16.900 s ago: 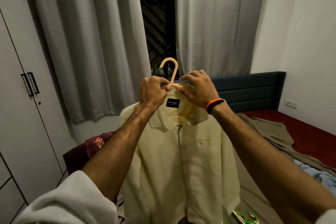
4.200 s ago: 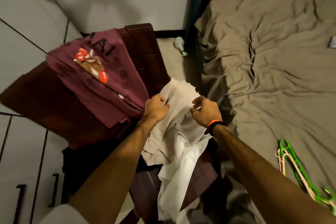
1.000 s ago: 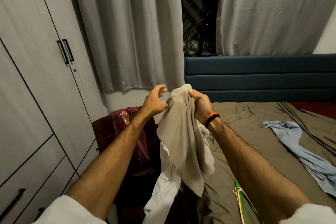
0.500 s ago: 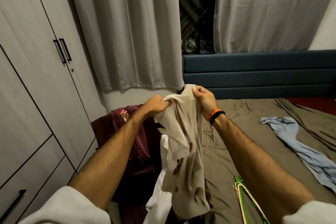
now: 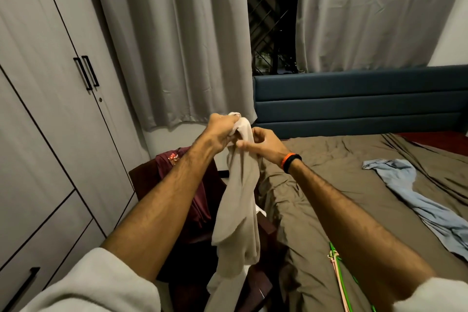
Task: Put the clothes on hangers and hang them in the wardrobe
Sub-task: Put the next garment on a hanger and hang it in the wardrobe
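I have the beige garment (image 5: 239, 200) held up at the centre of the frame, and it now hangs as one long twisted rope instead of the loose spread it showed half a second ago. My left hand (image 5: 222, 130) is clenched around its bunched top edge, while my right hand (image 5: 260, 145) has slid from the top corner to just below, thumb and fingers pinching the cloth beside the left. I read this as hunting for the collar or shoulders (no opening shows yet), so hanging is still some way off. The hangers (image 5: 338, 278) lie on the bed (image 5: 342, 172) at lower right, untouched. The wardrobe (image 5: 50, 88) fills the left of the frame, doors closed. A blue garment (image 5: 417, 200) waits at right.
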